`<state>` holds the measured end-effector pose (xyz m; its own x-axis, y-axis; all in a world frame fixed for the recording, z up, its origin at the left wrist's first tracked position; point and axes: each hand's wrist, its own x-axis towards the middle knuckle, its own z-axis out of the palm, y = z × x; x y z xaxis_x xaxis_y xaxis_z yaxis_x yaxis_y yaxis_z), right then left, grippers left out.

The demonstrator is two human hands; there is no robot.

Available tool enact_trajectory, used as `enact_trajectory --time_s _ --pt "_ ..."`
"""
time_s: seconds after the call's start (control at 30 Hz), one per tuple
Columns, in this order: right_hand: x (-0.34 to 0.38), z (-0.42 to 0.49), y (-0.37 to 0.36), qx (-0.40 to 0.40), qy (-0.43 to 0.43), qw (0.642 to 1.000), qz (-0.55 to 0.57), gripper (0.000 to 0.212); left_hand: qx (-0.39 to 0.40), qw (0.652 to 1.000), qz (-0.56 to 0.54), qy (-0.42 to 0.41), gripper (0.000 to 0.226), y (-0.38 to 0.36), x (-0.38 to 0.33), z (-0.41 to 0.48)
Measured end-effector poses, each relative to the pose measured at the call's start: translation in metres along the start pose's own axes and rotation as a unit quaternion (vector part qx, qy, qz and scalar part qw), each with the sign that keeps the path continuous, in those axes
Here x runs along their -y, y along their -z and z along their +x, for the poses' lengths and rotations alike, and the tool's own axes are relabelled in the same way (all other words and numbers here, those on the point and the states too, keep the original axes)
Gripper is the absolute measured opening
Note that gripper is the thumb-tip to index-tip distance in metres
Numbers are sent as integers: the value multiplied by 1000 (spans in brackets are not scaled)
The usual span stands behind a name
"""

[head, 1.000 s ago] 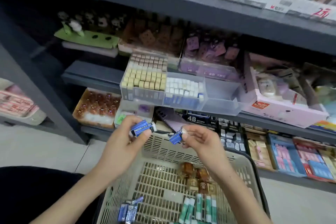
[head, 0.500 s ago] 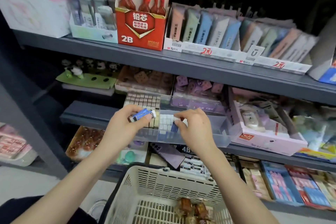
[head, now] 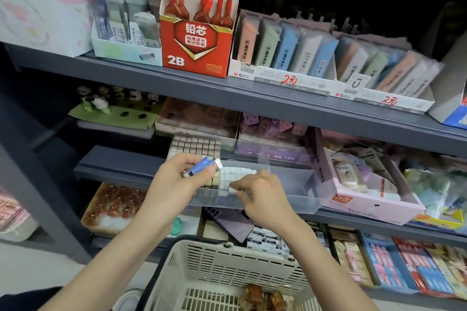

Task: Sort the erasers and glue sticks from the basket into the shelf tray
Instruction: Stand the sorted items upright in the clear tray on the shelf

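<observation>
Some blue erasers (head: 202,166) are pinched in the left hand (head: 174,182) over the tray (head: 298,199); a white-tipped eraser (head: 233,186), pinched by the right hand (head: 262,197), has been lowered in.

Your left hand (head: 174,184) pinches blue-sleeved erasers (head: 204,166), tilted, just above the clear shelf tray (head: 298,192). Your right hand (head: 262,197) pinches a white-ended eraser (head: 233,187) down among the tray's upright rows. The beige basket (head: 227,265) sits below both hands.
</observation>
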<state>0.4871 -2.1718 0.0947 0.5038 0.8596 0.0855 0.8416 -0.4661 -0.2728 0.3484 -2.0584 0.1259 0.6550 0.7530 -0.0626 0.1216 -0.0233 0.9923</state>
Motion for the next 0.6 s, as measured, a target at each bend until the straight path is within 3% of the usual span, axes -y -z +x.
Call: enact_trajectory --time_s 0.07,0.27,0.4,0.5,0.6 --pt "-2 -6 -3 2 25 999 -46 38 -2 1000 3 3 14 -1 0 0" --pt "-11 -8 -13 -28 31 999 -27 42 3 1000 4 4 15 -4 -1 -3" --pt "-12 -13 -2 -60 -15 990 127 35 22 1000 -14 17 19 -6 0 -5" --pt "-1 -21 14 -77 -57 920 379 20 45 999 -8 16 20 -12 1 -6" --pt "10 -24 27 -55 -84 855 509 12 67 998 2 8 25 -19 3 -6"
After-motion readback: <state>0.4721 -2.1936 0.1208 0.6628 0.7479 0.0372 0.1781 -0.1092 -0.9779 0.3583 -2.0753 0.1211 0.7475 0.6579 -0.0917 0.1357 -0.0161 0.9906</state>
